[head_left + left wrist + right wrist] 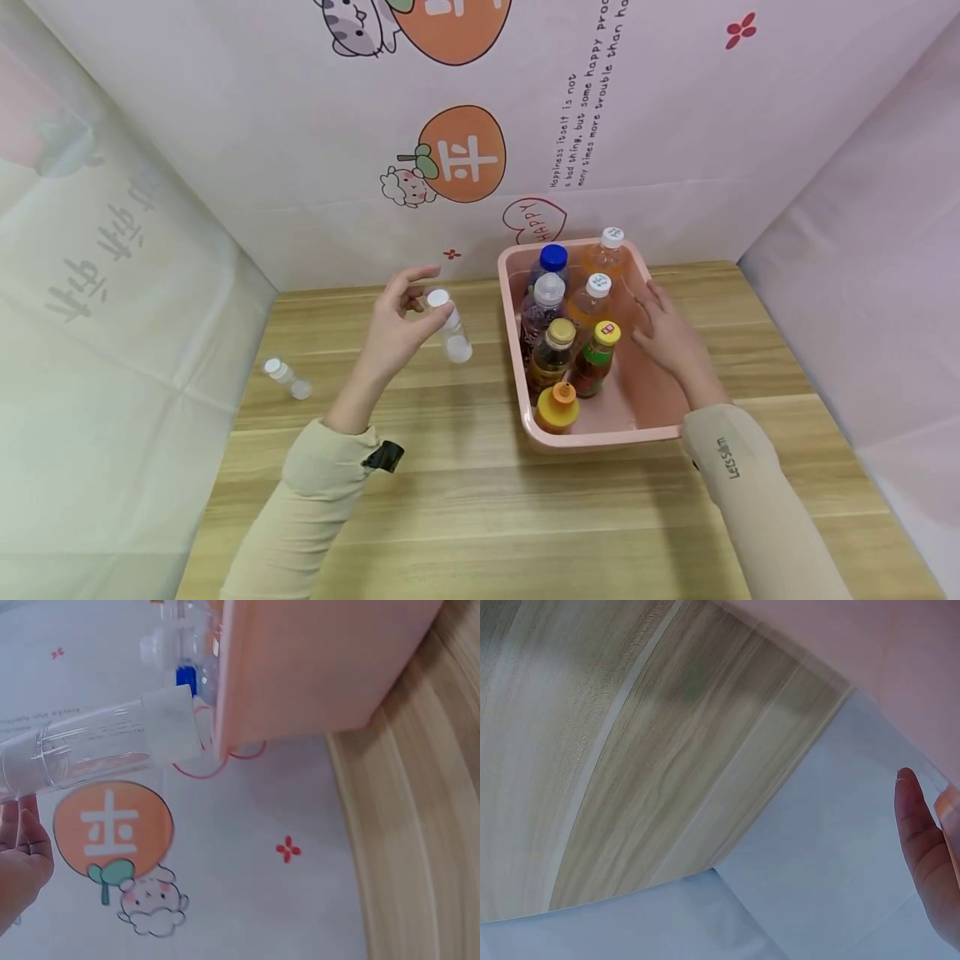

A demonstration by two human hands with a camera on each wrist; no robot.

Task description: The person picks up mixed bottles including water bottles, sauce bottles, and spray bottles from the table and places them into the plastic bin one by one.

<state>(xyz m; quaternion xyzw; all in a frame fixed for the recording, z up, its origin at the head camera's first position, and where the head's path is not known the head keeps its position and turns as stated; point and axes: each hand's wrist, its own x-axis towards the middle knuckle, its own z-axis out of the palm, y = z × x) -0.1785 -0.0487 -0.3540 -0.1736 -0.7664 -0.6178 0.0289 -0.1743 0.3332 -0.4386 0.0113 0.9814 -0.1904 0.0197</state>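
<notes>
My left hand (400, 329) holds a clear bottle (452, 327) with a white cap by its top, to the left of the pink bin (527, 421). In the left wrist view, the see-through bottle (105, 742) has a whitish lower end, and its base stands off from the tabletop. My right hand (671, 337) grips the bin's right wall, thumb on the inner side; some fingers (922, 855) show beside the wall in the right wrist view. Inside the bin stand several bottles, among them a blue-capped one (553, 258), a yellow-capped one (597, 358) and a yellow squeeze bottle (557, 408).
A smaller clear bottle (287, 377) with a white cap is on the wooden table (480, 517) at the left. A printed cloth (337, 167) hangs behind the table, and pale cloth sides (885, 250) close it in left and right.
</notes>
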